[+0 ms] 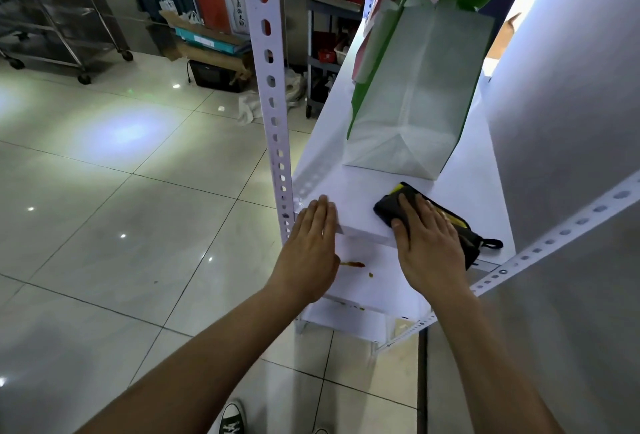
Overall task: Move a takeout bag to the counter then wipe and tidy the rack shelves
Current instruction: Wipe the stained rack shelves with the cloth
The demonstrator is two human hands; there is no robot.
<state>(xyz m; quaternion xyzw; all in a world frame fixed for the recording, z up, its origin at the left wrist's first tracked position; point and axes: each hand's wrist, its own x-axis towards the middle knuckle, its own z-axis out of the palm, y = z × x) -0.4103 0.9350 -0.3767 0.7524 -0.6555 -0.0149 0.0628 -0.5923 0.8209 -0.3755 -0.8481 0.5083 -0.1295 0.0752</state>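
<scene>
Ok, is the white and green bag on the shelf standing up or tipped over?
Upright. The bag stands on its flat base on the shelf, top edge uppermost.

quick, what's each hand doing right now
Left hand: open, flat on the shelf edge, holding nothing.
Right hand: open, fingers straight, pressing the black cloth onto the shelf.

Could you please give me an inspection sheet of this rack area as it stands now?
Surface: white rack shelf; brown stain on the shelf below.
Job's things: white and green takeout bag stands on the shelf; black and yellow cloth lies flat.
Clutter: nothing seen on the shelf.
Hands: left hand rests flat on the shelf edge; right hand presses the cloth.
Cables: nothing seen.
Surroundings: tiled floor, metal trolley, stacked boxes.
</scene>
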